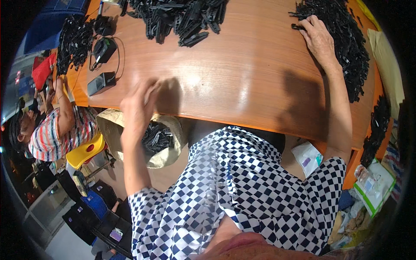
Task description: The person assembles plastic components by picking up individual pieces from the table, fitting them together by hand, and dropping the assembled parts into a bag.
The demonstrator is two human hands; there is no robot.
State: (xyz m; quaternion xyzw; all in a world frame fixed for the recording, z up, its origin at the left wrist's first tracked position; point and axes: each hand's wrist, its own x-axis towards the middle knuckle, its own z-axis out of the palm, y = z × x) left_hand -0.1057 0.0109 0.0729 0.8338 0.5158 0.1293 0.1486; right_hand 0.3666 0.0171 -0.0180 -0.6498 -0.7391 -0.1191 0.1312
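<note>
Touching the right grip [320, 39], a black part [296, 27] lies at its fingertips.

On the table [242, 73], one heap [177, 19] lies at the far side, another heap [353, 56] at the right end, a box [102, 83] near the left; a sack [110, 125] holding parts [157, 139] stands by the table's near edge, leftward.

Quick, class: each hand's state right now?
Left hand: blurred; open or closed cannot be told.
Right hand: touching a black plastic piece; whether gripped cannot be told.
</note>
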